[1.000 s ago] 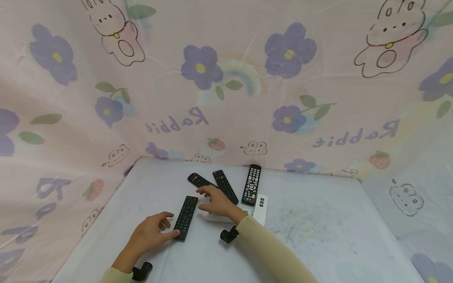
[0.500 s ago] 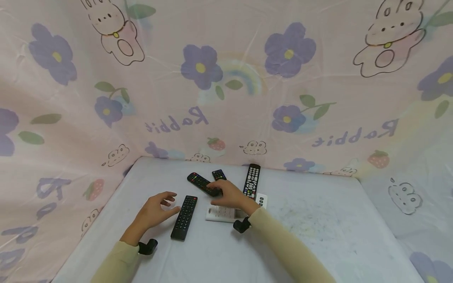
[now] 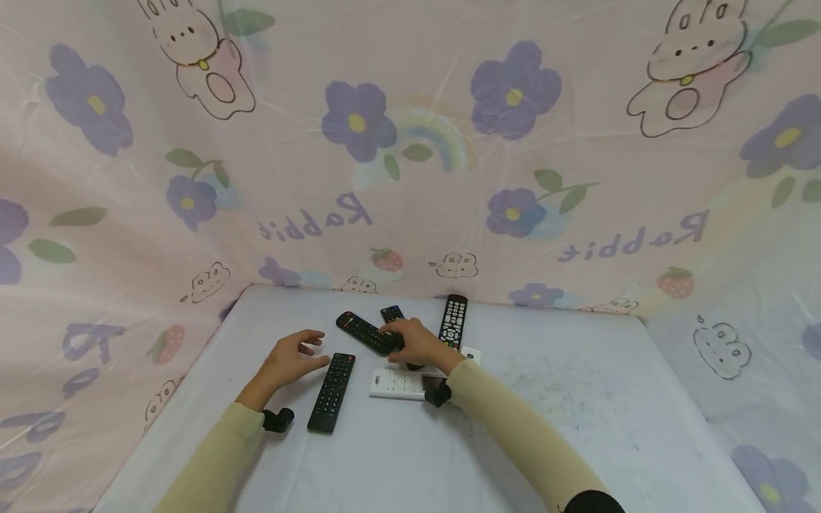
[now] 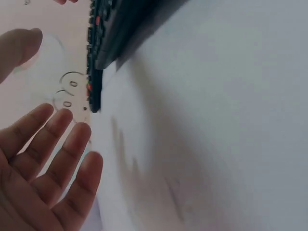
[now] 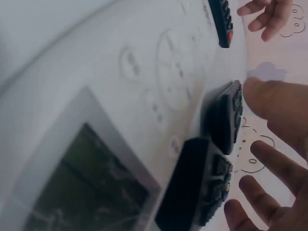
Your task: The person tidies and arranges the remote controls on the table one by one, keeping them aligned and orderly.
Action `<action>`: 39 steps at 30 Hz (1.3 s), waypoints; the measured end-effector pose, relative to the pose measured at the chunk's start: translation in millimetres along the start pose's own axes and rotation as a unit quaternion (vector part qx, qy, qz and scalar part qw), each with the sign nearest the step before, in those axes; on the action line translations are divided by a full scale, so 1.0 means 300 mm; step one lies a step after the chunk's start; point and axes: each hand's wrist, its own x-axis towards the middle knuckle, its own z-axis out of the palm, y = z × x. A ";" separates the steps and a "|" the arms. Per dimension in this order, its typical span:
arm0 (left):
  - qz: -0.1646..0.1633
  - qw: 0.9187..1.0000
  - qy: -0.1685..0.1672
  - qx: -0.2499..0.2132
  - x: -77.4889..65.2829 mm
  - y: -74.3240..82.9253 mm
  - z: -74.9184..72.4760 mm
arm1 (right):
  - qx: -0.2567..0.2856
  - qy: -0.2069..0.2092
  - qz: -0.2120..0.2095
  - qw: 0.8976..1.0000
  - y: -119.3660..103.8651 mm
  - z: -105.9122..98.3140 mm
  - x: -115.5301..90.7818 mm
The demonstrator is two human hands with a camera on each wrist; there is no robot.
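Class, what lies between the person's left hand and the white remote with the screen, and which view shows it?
A black remote lies on the table between the left hand and the white remote with the screen, as the head view shows.

Two hands [image 3: 291, 362] [image 3: 420, 343], four black remotes [image 3: 330, 394] [image 3: 360, 330] [image 3: 390, 312] [image 3: 452, 322], two white remotes [image 3: 395, 385] [image 3: 472, 354]

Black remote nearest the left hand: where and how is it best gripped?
Probably across its middle, from above and its left, where the left hand is, thumb and fingers on opposite long edges. The black remote lies flat and slender, pointing away from the person; the white remote lies apart to its right.
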 end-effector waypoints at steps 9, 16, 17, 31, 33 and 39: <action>-0.019 0.999 -0.021 -0.028 0.116 0.001 0.016 | -0.016 -0.005 0.035 0.999 0.018 0.016 0.033; -0.014 0.998 -0.048 -0.042 0.198 -0.023 0.034 | -0.039 -0.011 0.041 0.998 0.035 0.018 0.058; -0.013 0.998 -0.046 -0.039 0.207 -0.026 0.037 | -0.041 -0.010 0.042 0.998 0.037 0.019 0.062; -0.026 0.998 -0.051 -0.017 0.292 -0.037 0.061 | -0.062 -0.027 0.060 0.996 0.044 0.037 0.096; -0.027 0.998 -0.055 -0.018 0.301 -0.035 0.063 | -0.060 -0.029 0.065 0.996 0.043 0.036 0.096; -0.033 0.997 -0.063 -0.017 0.323 -0.033 0.067 | -0.057 -0.029 0.069 0.996 0.038 0.034 0.101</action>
